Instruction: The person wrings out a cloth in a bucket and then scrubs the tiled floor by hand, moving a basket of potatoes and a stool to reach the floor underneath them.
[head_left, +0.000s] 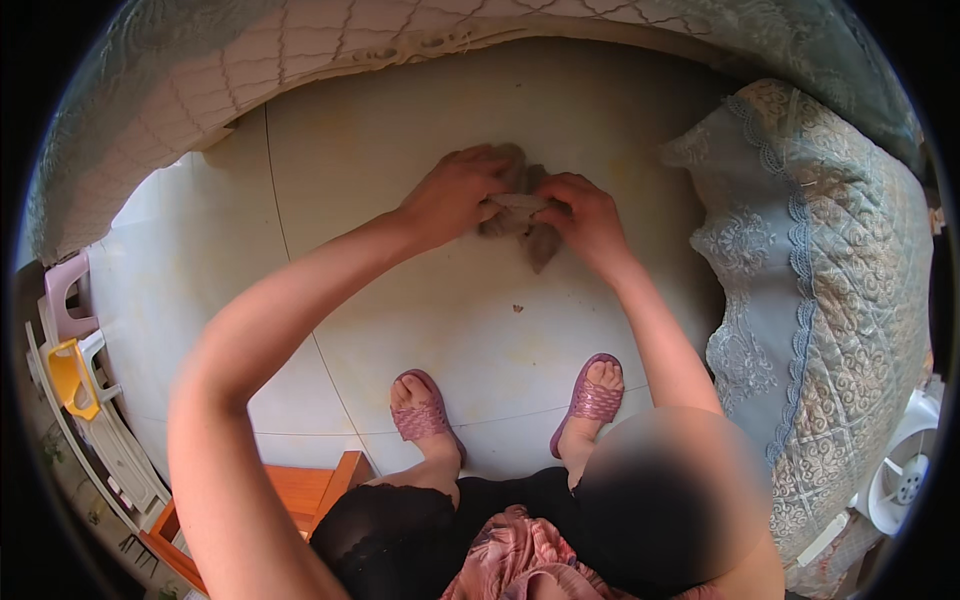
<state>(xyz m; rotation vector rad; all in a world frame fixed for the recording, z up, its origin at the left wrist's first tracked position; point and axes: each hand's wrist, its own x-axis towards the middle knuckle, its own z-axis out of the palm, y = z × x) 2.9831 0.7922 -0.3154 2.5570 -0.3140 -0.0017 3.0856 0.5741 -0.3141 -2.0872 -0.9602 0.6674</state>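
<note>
A thin grey-brown fabric piece (517, 214), somewhat blurred, hangs between my two hands above the tiled floor. My left hand (469, 187) pinches its left side between thumb and fingers, with another part of the fabric behind the knuckles. On the other side, my right hand (577, 214) grips it near the middle, and a pointed end dangles below. Whether it is one piece or a pair, I cannot tell. Small brown crumbs (518, 308) lie on the floor nearer my feet.
My feet in pink slippers (424, 405) stand apart on the tiles. A quilted cover with lace trim (847, 285) drapes at the right, and a fabric-covered bed or sofa base (420, 54) curves across the top. Plastic stools (75, 379) and an orange wooden seat (300, 491) are at left.
</note>
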